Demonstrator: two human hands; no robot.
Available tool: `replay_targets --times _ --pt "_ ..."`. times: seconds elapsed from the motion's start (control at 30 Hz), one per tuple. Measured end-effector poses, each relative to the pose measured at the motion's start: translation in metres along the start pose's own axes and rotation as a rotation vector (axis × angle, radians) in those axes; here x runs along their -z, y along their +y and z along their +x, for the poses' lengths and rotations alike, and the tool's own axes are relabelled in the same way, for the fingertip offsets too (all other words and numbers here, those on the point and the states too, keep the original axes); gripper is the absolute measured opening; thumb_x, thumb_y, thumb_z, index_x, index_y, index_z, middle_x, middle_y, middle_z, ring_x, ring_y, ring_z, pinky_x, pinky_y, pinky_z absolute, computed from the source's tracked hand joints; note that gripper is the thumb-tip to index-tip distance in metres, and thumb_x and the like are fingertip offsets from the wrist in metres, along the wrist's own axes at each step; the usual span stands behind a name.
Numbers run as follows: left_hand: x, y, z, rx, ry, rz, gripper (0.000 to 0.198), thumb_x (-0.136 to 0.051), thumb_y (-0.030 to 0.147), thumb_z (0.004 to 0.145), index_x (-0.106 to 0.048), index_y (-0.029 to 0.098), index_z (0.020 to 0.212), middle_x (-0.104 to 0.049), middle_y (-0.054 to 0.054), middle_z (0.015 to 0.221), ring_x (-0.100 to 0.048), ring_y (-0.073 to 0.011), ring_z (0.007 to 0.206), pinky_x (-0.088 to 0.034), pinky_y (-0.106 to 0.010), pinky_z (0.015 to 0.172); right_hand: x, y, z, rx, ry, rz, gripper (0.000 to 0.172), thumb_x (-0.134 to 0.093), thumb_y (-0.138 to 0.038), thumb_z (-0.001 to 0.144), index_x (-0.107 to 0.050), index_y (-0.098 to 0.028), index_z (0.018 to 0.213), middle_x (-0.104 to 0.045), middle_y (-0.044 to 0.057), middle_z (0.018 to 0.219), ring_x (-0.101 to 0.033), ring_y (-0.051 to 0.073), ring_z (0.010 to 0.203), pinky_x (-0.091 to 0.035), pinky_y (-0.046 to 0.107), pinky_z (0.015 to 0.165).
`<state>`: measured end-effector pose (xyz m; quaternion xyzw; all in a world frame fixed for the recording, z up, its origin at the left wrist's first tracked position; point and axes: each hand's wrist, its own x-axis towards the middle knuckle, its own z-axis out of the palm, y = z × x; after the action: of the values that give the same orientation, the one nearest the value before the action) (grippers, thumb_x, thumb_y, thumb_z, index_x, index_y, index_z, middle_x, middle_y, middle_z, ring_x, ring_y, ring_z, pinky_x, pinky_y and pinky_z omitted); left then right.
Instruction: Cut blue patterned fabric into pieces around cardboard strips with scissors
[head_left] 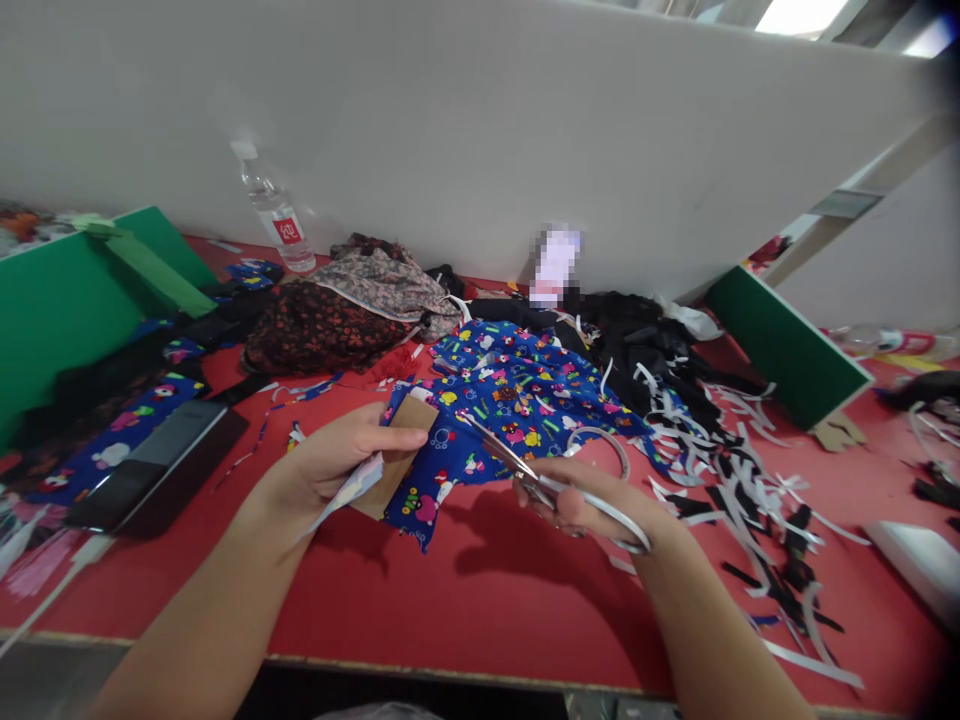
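My left fingers (405, 438) clamp a cardboard piece (394, 472) and the blue printed cloth (517, 390) mid-bench (480, 620), my right ones wrapped around scissors (517, 465). Floral fabric (330, 325) crowds the back edge, scraps (739, 500) the right side, a black device (150, 465) the front-left corner.

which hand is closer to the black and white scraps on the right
The right hand: it holds the scissors just left of the scraps. The left hand is farther left, gripping the cardboard.
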<state>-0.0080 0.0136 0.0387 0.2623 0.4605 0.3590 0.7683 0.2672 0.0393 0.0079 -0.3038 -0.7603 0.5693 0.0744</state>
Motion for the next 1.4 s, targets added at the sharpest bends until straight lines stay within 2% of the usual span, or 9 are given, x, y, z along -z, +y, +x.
replay_targets --times 0.23,0.53,0.7,0.87,1.13,1.4 --pt "0.0033 -0.0007 0.0021 -0.015 0.016 0.001 0.025 -0.065 0.009 0.07 -0.065 0.012 0.094 -0.071 -0.01 0.074 -0.067 -0.0224 0.06 -0.056 -0.036 0.058 0.0015 -0.001 0.0006 0.029 0.005 -0.049 0.07 -0.026 -0.078 0.075 -0.054 -0.018 0.094 -0.048 0.002 0.076 -0.04 0.01 0.057 -0.037 0.023 0.05" --pt "0.0068 0.0 0.0019 0.002 0.029 -0.015 0.022 -0.067 0.009 0.068 -0.065 0.012 0.09 -0.071 -0.009 0.074 -0.068 -0.0242 0.062 -0.056 -0.039 0.058 -0.0009 -0.0039 -0.0011 -0.092 0.005 0.102 0.074 -0.032 -0.084 0.065 -0.054 -0.017 0.089 -0.043 -0.001 0.066 -0.034 0.007 0.047 -0.033 0.022 0.042" --pt "0.0075 0.0 0.0016 0.001 0.02 -0.009 0.02 -0.067 0.01 0.068 -0.065 0.012 0.088 -0.071 -0.009 0.072 -0.067 -0.0234 0.06 -0.056 -0.037 0.056 -0.0001 -0.001 -0.002 -0.018 -0.021 0.108 0.07 -0.034 -0.081 0.069 -0.053 -0.016 0.086 -0.041 -0.004 0.059 -0.036 0.006 0.044 -0.031 0.019 0.04" --pt "0.0079 0.0008 0.0015 -0.015 -0.005 -0.005 0.016 -0.067 0.01 0.068 -0.066 0.012 0.084 -0.071 -0.009 0.072 -0.067 -0.0217 0.061 -0.056 -0.033 0.057 0.0003 -0.001 -0.0026 -0.009 -0.013 0.07 0.07 -0.031 -0.08 0.071 -0.053 -0.016 0.089 -0.041 -0.004 0.059 -0.036 0.006 0.043 -0.03 0.019 0.04" --pt "0.0073 -0.0007 0.0005 0.002 0.007 0.044 0.014 -0.069 0.011 0.067 -0.066 0.011 0.081 -0.071 -0.01 0.072 -0.067 -0.0218 0.058 -0.056 -0.034 0.057 0.0018 -0.0057 0.0011 0.087 0.02 -0.132 0.074 -0.019 -0.081 0.072 -0.055 -0.018 0.089 -0.052 0.003 0.075 -0.043 0.011 0.058 -0.036 0.023 0.053" --pt "0.0063 -0.0005 0.0013 0.023 -0.01 0.059 0.017 -0.07 0.012 0.066 -0.066 0.012 0.082 -0.071 -0.009 0.073 -0.066 -0.0217 0.059 -0.056 -0.036 0.057 0.0012 -0.0007 0.0026 0.15 0.015 -0.193 0.074 -0.018 -0.079 0.075 -0.055 -0.018 0.093 -0.056 0.005 0.082 -0.046 0.013 0.067 -0.038 0.025 0.061"
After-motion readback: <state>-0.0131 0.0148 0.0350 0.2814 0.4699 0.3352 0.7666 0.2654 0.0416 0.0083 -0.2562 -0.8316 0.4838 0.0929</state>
